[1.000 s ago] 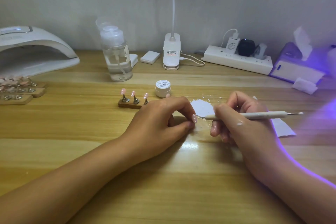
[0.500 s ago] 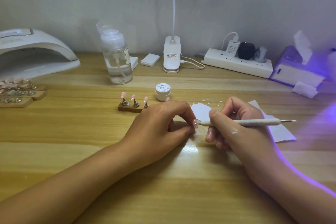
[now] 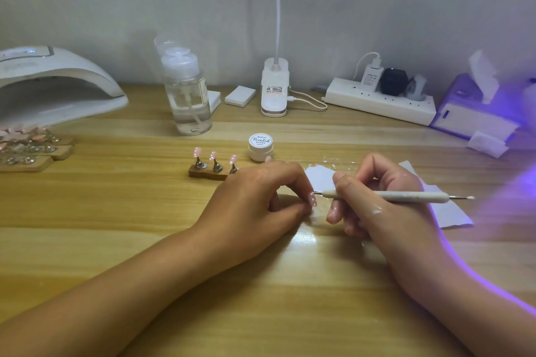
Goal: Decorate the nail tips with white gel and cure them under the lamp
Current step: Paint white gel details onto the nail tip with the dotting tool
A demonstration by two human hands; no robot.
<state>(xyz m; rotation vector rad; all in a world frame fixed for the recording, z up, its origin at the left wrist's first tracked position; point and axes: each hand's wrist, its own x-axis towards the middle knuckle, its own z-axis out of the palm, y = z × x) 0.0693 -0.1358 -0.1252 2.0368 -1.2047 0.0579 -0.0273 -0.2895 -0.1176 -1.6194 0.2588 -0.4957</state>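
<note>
Your left hand (image 3: 261, 197) lay on the counter (image 3: 116, 211), thumb and forefinger pinched on a pink tip (image 3: 312, 199). Your right hand (image 3: 374, 197) was curled round the pen (image 3: 406, 196) like a pencil, its fine point at the tip's upper edge; I could not tell whether it touched. A few white dots already showed on the tip.

From here, the likeliest trouble was a smear. The tip was held only by its edges, so if you pressed with the pen it could pivot or slip and drag the wet dots. Your thumb sat close to the painted face and could blot it. A white smudge on the back of your right hand could also rub off on anything it brushed.

Violet light spilled in from your right, its source out of view; it might thicken the gel on the pen before you placed it.

The lamp (image 3: 58, 81) stood well apart at far left, so carrying the uncured tip there past the stand (image 3: 208, 172) and pot (image 3: 260, 147) risked a knock
</note>
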